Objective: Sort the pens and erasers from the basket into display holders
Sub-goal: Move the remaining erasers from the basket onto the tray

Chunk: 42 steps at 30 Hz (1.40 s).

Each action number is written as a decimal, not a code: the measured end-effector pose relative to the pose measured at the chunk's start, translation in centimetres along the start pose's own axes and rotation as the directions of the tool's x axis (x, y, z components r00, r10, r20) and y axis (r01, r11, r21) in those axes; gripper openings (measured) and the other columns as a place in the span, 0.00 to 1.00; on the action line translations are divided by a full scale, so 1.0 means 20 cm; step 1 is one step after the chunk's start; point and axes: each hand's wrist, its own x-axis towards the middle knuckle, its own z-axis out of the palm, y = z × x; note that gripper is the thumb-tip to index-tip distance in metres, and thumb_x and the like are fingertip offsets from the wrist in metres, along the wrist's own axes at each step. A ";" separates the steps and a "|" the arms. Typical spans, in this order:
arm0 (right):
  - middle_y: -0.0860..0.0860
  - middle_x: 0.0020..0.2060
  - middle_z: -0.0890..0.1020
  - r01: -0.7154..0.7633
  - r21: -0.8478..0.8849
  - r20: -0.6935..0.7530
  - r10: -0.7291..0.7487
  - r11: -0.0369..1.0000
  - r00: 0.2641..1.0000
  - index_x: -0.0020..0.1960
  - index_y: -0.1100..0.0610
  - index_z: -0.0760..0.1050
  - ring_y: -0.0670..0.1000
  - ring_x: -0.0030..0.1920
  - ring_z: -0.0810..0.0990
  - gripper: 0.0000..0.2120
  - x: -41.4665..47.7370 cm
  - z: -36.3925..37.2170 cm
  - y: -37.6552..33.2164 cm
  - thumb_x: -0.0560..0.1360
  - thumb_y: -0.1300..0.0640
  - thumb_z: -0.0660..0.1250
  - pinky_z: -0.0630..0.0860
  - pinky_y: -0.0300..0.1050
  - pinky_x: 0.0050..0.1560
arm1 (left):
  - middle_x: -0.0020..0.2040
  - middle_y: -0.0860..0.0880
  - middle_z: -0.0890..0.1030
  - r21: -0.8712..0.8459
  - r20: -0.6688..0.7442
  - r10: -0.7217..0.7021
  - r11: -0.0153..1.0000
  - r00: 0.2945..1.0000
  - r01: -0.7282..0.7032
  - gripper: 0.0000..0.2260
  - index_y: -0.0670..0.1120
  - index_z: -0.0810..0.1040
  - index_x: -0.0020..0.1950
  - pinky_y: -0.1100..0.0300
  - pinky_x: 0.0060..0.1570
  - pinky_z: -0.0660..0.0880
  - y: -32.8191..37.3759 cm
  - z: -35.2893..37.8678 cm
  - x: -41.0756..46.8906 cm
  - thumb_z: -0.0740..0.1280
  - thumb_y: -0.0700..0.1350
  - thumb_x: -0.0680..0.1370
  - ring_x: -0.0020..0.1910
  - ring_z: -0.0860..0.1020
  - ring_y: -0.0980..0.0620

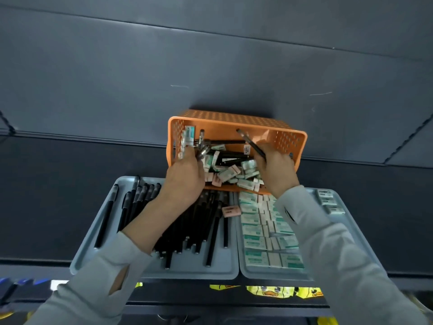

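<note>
On the left, the pen tray is lying just below the basket and holding a crowd of black pens, with one pink eraser sitting on it at its right edge, which looks misplaced and is probably worth moving across. The left hand is reaching up into the left end of the orange basket, wrist bent back and sleeve angled up from the lower left, its fingers curling round a bunch of pens with a few stacked erasers pressed against the fingertips. Holding both kinds in one fist is likely making the drop harder, so separating them before lowering the hand seems wise. In the middle, the basket is tilting its open side toward the person, and loose erasers and dark pens are piling along its lower wall, so plenty appears left to sort. The right hand is working at the basket's right end, forearm rising from the lower right, pinching a single pen that is pointing up and to the left. That pen should probably be turned parallel with the others before release. On the right, the eraser tray is carrying neat rows of erasers
</note>
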 end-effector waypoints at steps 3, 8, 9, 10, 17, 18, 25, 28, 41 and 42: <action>0.59 0.53 0.80 0.174 -0.170 0.066 -0.165 0.970 0.984 0.61 0.60 0.75 0.62 0.56 0.76 0.17 0.14 0.08 -0.04 0.74 0.70 0.63 0.75 0.55 0.52 | 0.46 0.41 0.77 -0.081 0.159 -0.171 0.979 0.972 0.185 0.09 0.40 0.67 0.60 0.48 0.42 0.74 -0.02 -0.02 0.00 0.57 0.43 0.82 0.43 0.77 0.38; 0.59 0.64 0.74 0.315 -0.343 0.270 -0.228 0.885 0.935 0.68 0.60 0.70 0.61 0.67 0.68 0.20 0.28 0.21 -0.13 0.77 0.60 0.66 0.66 0.53 0.67 | 0.48 0.39 0.79 -0.162 0.230 -0.270 0.937 0.935 0.310 0.09 0.43 0.69 0.60 0.42 0.46 0.78 -0.08 -0.02 0.00 0.56 0.42 0.81 0.44 0.79 0.38; 0.60 0.63 0.74 0.307 -0.375 0.305 -0.197 0.875 0.932 0.66 0.60 0.72 0.61 0.66 0.68 0.19 0.29 0.22 -0.14 0.77 0.56 0.66 0.67 0.53 0.66 | 0.48 0.39 0.80 -0.184 0.235 -0.271 0.931 0.934 0.316 0.09 0.43 0.69 0.60 0.42 0.46 0.78 -0.08 -0.01 0.00 0.56 0.42 0.81 0.43 0.80 0.39; 0.60 0.63 0.75 0.297 -0.401 0.333 -0.164 0.867 0.929 0.64 0.60 0.73 0.61 0.66 0.68 0.18 0.29 0.23 -0.13 0.77 0.54 0.66 0.68 0.54 0.64 | 0.47 0.39 0.80 -0.201 0.235 -0.274 0.925 0.933 0.323 0.09 0.43 0.68 0.60 0.42 0.44 0.79 -0.08 -0.01 0.01 0.56 0.42 0.81 0.42 0.80 0.39; 0.59 0.64 0.74 0.276 -0.378 0.340 -0.145 0.884 0.929 0.64 0.59 0.72 0.60 0.69 0.67 0.16 0.32 0.22 -0.09 0.79 0.55 0.64 0.72 0.56 0.62 | 0.50 0.43 0.80 -0.276 0.232 -0.263 0.905 0.936 0.323 0.10 0.41 0.67 0.62 0.59 0.33 0.70 -0.06 0.01 0.04 0.55 0.40 0.82 0.33 0.75 0.51; 0.59 0.62 0.76 0.280 -0.378 0.318 -0.161 0.882 0.934 0.64 0.58 0.72 0.60 0.67 0.69 0.14 0.32 0.22 -0.08 0.79 0.58 0.63 0.74 0.56 0.59 | 0.50 0.43 0.80 -0.309 0.231 -0.259 0.894 0.938 0.323 0.09 0.41 0.68 0.61 0.59 0.34 0.69 -0.06 0.01 0.05 0.54 0.40 0.82 0.33 0.73 0.52; 0.60 0.55 0.80 0.214 -0.262 0.068 -0.204 0.941 0.977 0.65 0.57 0.70 0.63 0.56 0.77 0.14 0.22 0.04 -0.05 0.80 0.57 0.61 0.75 0.54 0.50 | 0.46 0.49 0.78 -0.620 0.240 -0.336 0.668 0.911 0.410 0.08 0.47 0.73 0.60 0.51 0.47 0.74 -0.03 0.05 0.06 0.58 0.42 0.83 0.40 0.73 0.52; 0.58 0.49 0.82 0.315 -0.205 -0.007 -0.323 0.927 0.946 0.59 0.59 0.73 0.60 0.53 0.76 0.09 0.14 -0.02 -0.08 0.79 0.58 0.63 0.73 0.52 0.47 | 0.48 0.51 0.81 -0.754 0.314 -0.323 0.486 0.893 0.441 0.08 0.47 0.75 0.59 0.60 0.42 0.76 0.04 0.06 0.05 0.62 0.40 0.81 0.37 0.76 0.58; 0.51 0.45 0.81 0.445 0.083 -0.117 -0.435 0.892 0.893 0.58 0.58 0.76 0.51 0.46 0.75 0.12 -0.14 -0.01 -0.25 0.75 0.64 0.67 0.69 0.45 0.41 | 0.32 0.48 0.81 -0.875 0.331 -0.322 0.249 0.887 0.416 0.06 0.41 0.78 0.44 0.56 0.36 0.74 0.15 0.05 -0.03 0.65 0.33 0.78 0.31 0.75 0.49; 0.49 0.41 0.80 0.393 0.173 -0.089 -0.383 0.903 0.920 0.57 0.58 0.76 0.49 0.42 0.76 0.08 -0.16 -0.02 -0.25 0.77 0.60 0.66 0.69 0.44 0.40 | 0.33 0.49 0.81 -0.899 0.334 -0.306 0.182 0.892 0.399 0.05 0.42 0.79 0.46 0.59 0.33 0.75 0.15 0.03 -0.04 0.64 0.36 0.79 0.29 0.76 0.52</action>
